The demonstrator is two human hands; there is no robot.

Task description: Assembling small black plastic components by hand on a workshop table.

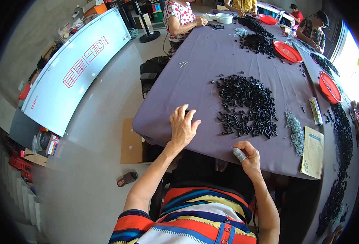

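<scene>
My left hand (181, 127) is over the near left part of the purple-grey tablecloth (167, 89), palm down with its fingers spread. A small black piece (187, 110) shows between its fingertips; whether it is held or lies beneath cannot be told. At the table's front edge, my right hand (249, 159) has its fingers curled together. A grey wrapping (239, 154) covers one of its digits, and anything pinched there is too small to see. Beyond my right hand lies a heap of short black tubular pieces (248, 103). To its right is a pile of small clear, silvery pieces (295, 133).
A yellowish booklet (312, 152) and a long narrow box (315, 110) lie at the right. Red baskets (288, 51) and more black heaps (257, 44) stretch along the table, where several people work. A white board (75, 73) stands on the left.
</scene>
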